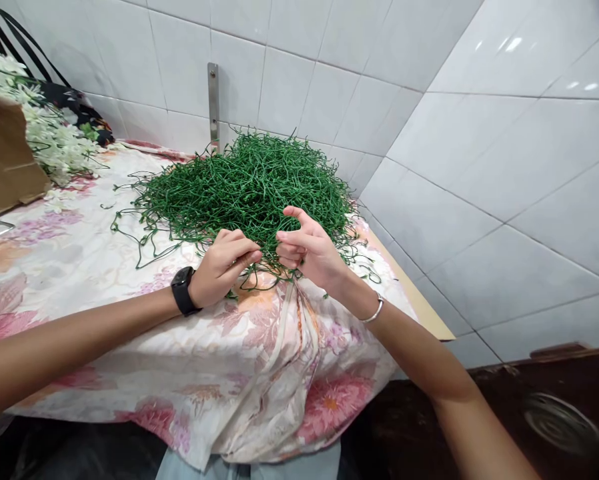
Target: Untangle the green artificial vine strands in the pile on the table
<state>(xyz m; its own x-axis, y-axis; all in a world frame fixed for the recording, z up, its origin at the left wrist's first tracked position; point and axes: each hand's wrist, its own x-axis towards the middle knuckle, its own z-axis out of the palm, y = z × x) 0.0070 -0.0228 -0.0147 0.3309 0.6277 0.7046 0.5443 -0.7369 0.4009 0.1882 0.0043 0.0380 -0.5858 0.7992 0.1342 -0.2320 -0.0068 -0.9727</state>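
A big tangled pile of thin green plastic stems [247, 187] lies on a table covered with a flowered cloth [79, 253]. My left hand [224, 265], with a black watch on the wrist, is curled at the pile's near edge, its fingers pinched on green stems. My right hand [307, 250], a silver bangle on the wrist, is right beside it, fingers partly bent with the forefinger raised, pinching the same strands at the pile's front. The two hands almost touch.
White artificial flowers [49, 133] and a brown cardboard box [4, 157] stand at the far left, a black bag [74, 100] behind them. A white tiled wall [479, 167] closes the back and right. The table's corner [437, 327] is at the right.
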